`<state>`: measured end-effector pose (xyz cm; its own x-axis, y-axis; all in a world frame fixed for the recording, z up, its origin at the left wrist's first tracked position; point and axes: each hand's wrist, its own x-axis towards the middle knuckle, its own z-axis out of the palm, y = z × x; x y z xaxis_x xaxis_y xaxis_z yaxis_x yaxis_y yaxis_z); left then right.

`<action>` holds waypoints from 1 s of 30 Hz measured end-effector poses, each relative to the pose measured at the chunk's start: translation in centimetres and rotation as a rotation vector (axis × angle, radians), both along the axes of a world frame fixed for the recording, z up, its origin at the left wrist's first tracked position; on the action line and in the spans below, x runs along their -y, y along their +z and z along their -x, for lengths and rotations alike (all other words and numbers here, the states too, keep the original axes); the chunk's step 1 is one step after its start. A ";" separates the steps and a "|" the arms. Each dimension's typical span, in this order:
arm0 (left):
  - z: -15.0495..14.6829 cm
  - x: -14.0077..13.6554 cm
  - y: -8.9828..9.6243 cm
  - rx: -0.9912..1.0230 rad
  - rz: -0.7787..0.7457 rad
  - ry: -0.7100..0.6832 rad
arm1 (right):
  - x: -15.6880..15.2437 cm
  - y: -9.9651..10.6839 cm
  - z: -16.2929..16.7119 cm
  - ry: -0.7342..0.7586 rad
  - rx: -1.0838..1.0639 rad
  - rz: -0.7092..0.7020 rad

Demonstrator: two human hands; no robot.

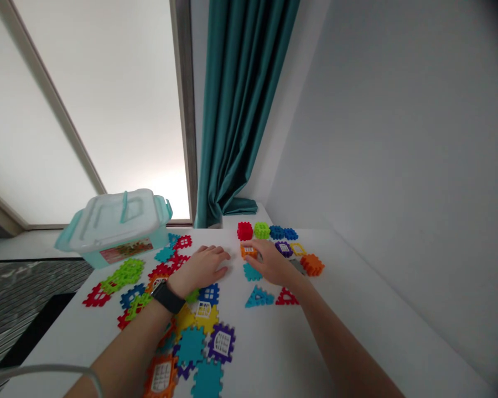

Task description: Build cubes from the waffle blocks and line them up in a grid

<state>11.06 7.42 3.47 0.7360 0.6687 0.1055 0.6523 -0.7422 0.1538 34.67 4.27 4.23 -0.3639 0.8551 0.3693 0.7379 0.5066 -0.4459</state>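
Observation:
My left hand [205,267], with a black watch [169,297] on its wrist, rests over the white table with its fingers loosely stretched and nothing in them. Under and beside that forearm lie interlocking plastic tiles, among them a blue window tile [208,294] and a yellow one [206,317]. My right hand [268,260] has thumb and fingers around the edges of an orange window tile [248,251], partly hidden by the fingers. Just below it is a light blue tile [252,272], half covered by the hand.
Red [244,231], lime green [262,230] and blue [276,232] stacks stand at the back. An orange stack [312,265] is at right. A blue triangle [259,297] and red triangle [287,297] lie nearer. A lidded teal box [120,221] stands at far left.

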 end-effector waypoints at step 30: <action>10.7 6.5 -2.9 0.188 -0.014 0.180 | 0.1 -4.7 10.3 0.126 0.202 0.094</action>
